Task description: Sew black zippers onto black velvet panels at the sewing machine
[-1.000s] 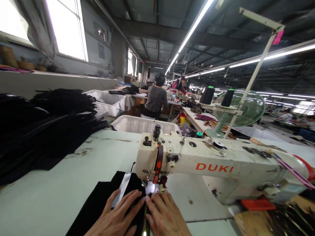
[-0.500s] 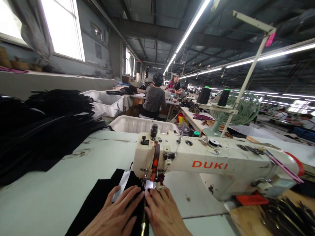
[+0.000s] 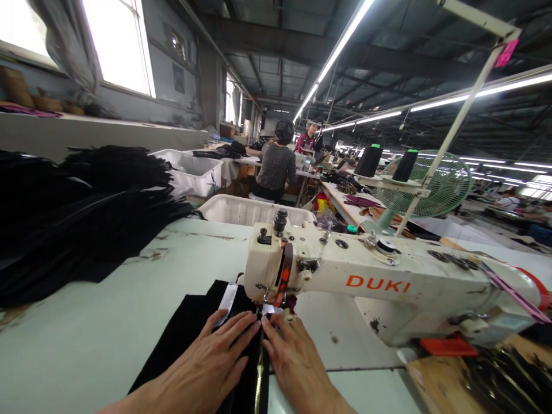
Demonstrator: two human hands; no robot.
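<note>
Black fabric (image 3: 172, 339) lies flat on the sewing machine bed, its far edge under the head of the white sewing machine (image 3: 319, 270). My left hand (image 3: 211, 351) rests on it with fingers stretched out, left of the needle area. A white strip (image 3: 228, 298) sits on the fabric by that hand's fingertips. My right hand (image 3: 297, 351) presses flat just right of it, fingertips close to the presser foot. Between the hands runs a gold-toothed zipper (image 3: 259, 376) on black tape. The needle itself is hard to make out.
A tall pile of black fabric pieces (image 3: 86, 213) covers the table's left side. White bins (image 3: 224, 208) stand behind. Thread cones (image 3: 368, 161) and a green fan (image 3: 448, 184) are at the back right. More gold-edged strips (image 3: 500, 379) lie front right. Co-workers sit farther back.
The view has shifted a little, so the machine appears farther right and higher. Fabric and both hands have slid slightly forward, toward the machine head. Both hands stay flat on the fabric.
</note>
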